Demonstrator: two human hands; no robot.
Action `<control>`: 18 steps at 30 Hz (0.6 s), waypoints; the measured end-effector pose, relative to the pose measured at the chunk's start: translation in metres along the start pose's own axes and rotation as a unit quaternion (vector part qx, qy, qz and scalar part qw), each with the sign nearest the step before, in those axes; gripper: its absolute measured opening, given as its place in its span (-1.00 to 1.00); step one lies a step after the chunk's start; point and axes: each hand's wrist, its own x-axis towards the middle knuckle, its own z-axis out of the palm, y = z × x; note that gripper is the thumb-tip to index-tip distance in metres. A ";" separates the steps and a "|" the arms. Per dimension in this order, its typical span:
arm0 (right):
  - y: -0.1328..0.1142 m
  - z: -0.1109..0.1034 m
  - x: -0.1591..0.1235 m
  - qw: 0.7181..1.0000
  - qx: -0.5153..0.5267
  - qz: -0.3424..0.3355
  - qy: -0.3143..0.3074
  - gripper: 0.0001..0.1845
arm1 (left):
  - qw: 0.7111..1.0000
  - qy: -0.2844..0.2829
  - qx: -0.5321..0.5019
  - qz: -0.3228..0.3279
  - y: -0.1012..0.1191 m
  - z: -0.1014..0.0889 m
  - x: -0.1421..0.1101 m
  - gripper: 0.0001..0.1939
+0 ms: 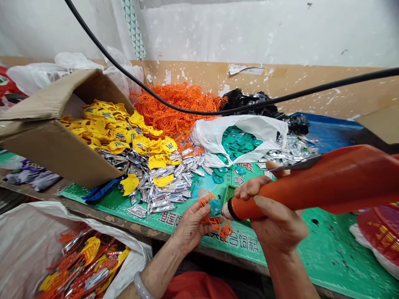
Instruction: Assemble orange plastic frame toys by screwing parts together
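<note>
My left hand (193, 224) pinches an orange plastic lattice frame (222, 228) with a translucent teal plastic piece (214, 206) set on it. Wrapped in the fingers of my right hand (277, 220) is a large orange power screwdriver (324, 178), lying nearly level. Its pale nose (227, 211) meets or almost meets the teal piece; the exact contact is too small to tell. Just behind the frame sits a small green basket (230, 193), partly hidden by the tool. Loose silver plastic parts (156, 195) lie to the left of these, some yellow parts (163, 180) on top.
A tipped cardboard box (59, 149) spills yellow shells. Behind are an orange frame heap (181, 104) and a white bag (208, 133) of teal pieces. A black cable (187, 111) hangs across. Lower left, a white sack (18, 249) holds assembled pieces; a red basket (380, 232) stands right.
</note>
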 end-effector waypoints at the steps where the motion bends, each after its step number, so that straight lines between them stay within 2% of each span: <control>1: 0.000 0.000 0.000 1.000 -0.002 0.001 0.000 -0.56 | 1.000 -0.001 0.000 0.000 0.000 0.000 0.000 -0.53; 18: 0.000 0.003 -0.006 0.997 -0.072 0.036 0.016 -0.42 | 1.000 -0.015 0.025 -0.003 0.000 0.000 0.000 -0.53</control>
